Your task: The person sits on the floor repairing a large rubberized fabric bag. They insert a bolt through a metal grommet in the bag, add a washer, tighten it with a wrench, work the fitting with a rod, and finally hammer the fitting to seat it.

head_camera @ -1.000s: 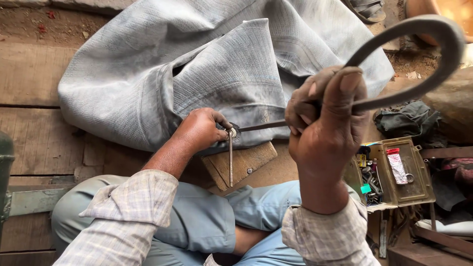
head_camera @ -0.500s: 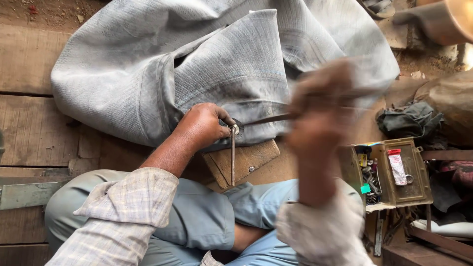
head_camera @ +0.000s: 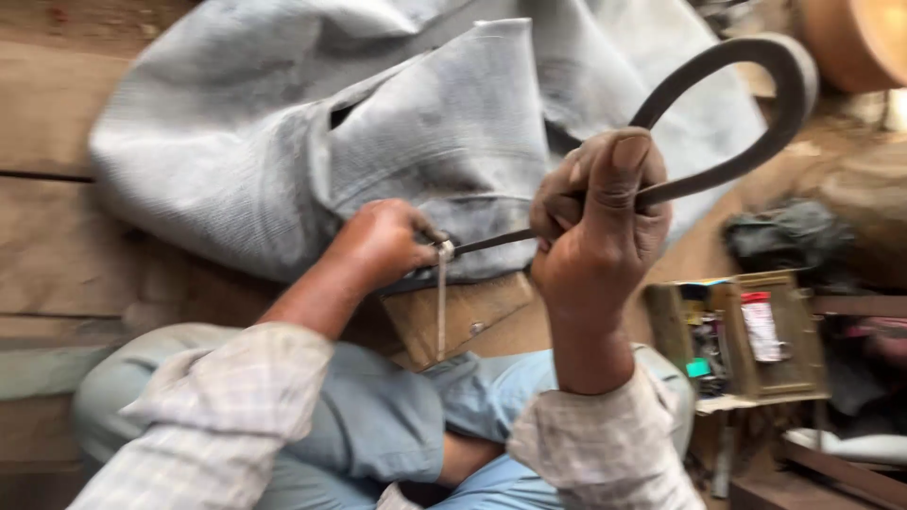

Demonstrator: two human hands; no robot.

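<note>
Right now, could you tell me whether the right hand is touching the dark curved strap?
Touching. The head view shows the right hand closed around the dark curved strap, fingers wrapped over it and the thumb pressed along its lower run.

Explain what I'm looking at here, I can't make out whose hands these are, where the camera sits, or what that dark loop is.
The picture comes from a camera worn on a person's head, looking down, so both hands belong to that person, who sits cross-legged in light blue trousers and a checked shirt. The left hand presses on a big grey fabric piece spread over wooden boards, pinching a thin metal tool at its edge. The right hand is raised and grips a dark strap that curves up in a loop; its thin end runs down to the spot by the left hand. A small wooden block lies under that spot. To the right sits an open box of small items, too blurred to tell apart.
</note>
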